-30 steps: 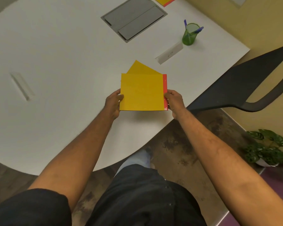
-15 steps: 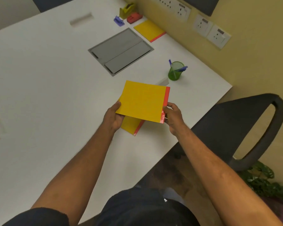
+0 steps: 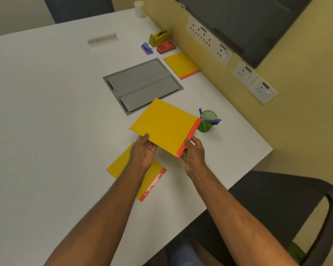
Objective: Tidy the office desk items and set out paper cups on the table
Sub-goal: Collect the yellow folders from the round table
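Note:
Both hands hold a yellow notebook with a red spine (image 3: 164, 126) above the white table (image 3: 46, 112). My left hand (image 3: 143, 150) grips its near left corner and my right hand (image 3: 193, 151) pinches the near end of the red spine. A second yellow notebook (image 3: 154, 175) lies flat on the table under my left wrist, partly hidden. A third yellow notebook (image 3: 182, 64) lies near the wall. A stack of paper cups (image 3: 139, 8) stands at the table's far edge.
A green pen holder with blue pens (image 3: 207, 121) stands just right of the held notebook. A grey cable hatch (image 3: 142, 83) sits in the tabletop. A yellow tape dispenser (image 3: 159, 37), red stapler (image 3: 165, 47) and purple item (image 3: 146, 48) lie beyond. A black chair (image 3: 277, 204) is at right.
The upper notebook has been lifted away from the lower one and carried farther over the table toward the hatch. The lower notebook stays on the table. My view has tilted up, showing the far items.

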